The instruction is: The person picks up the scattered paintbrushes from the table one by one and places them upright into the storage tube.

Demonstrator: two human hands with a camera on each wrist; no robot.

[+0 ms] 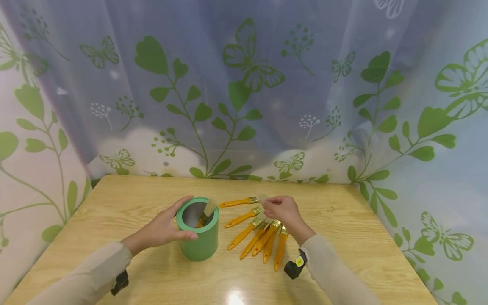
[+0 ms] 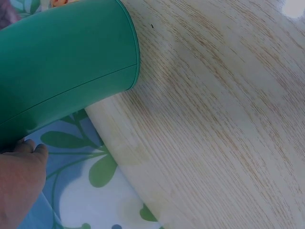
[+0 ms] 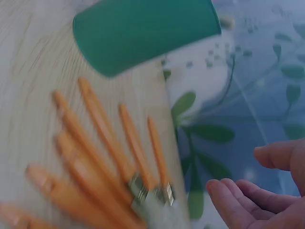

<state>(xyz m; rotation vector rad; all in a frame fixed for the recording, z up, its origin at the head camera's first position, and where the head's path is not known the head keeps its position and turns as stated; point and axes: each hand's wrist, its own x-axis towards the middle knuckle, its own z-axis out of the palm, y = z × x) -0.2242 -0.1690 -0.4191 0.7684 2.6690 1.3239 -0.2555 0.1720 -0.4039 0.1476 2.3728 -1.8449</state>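
Table, light wood-grain top [image 1: 335, 203], pale yellow-brown, with a bright light reflection [image 1: 235, 298] at the near edge. Curtain [image 1: 267, 127], blue-grey and white, lightly creased, behind and at both sides; printed with green leafy stems [image 1: 151, 55], butterflies [image 1: 253, 67] and sprigs, some white.

We can read no text, label, brand or number in any of the three views, as the bright yellow patch [image 1: 299, 261] on the small, boxy black device [image 1: 292, 270] worn at the right wrist is too small for us to make out any lettering.
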